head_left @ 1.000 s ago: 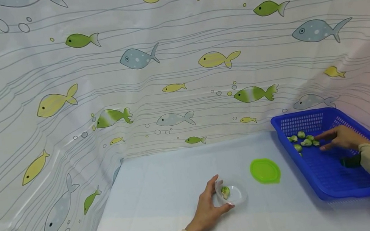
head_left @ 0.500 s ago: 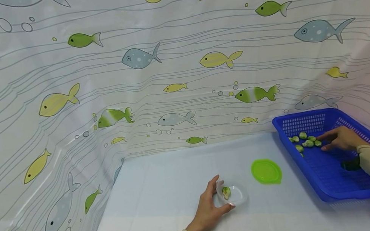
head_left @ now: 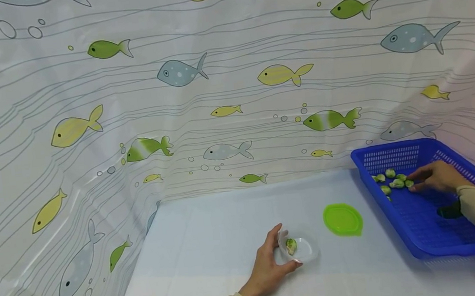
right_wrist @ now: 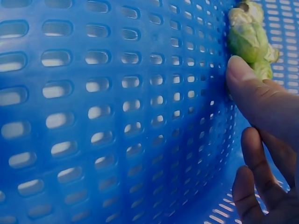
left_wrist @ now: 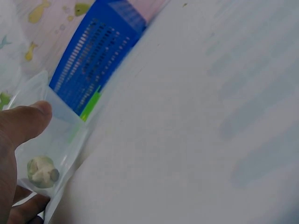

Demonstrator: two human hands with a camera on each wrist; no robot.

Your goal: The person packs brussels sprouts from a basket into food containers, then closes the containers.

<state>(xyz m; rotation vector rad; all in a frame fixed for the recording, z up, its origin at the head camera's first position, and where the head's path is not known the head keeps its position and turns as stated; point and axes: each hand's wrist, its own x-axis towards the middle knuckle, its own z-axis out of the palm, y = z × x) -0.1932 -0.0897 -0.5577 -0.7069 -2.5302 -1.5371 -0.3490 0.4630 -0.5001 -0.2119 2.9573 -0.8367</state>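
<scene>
My left hand [head_left: 268, 266] grips a small clear plastic container [head_left: 307, 252] on the table, thumb on the near side and fingers on the far side. One Brussels sprout [head_left: 291, 246] lies inside; the left wrist view shows this sprout [left_wrist: 42, 171] through the clear wall. My right hand [head_left: 438, 178] reaches into a blue basket [head_left: 431, 223], thumb and forefinger about a Brussels sprout [head_left: 408, 183] at the edge of a small group. In the right wrist view the thumb [right_wrist: 243, 72] overlaps the sprouts [right_wrist: 247, 42], and the forefinger's contact is hidden.
Several more Brussels sprouts [head_left: 390, 174] lie at the basket's far left end. A bright green lid [head_left: 342, 219] lies flat on the white table [head_left: 212, 238] between container and basket. A fish-patterned sheet [head_left: 235, 128] rises behind and at both sides.
My right thumb has moved up toward the forefinger, closing about the sprout at the group's edge. The left hand and container hold still; the head view has shifted slightly.
</scene>
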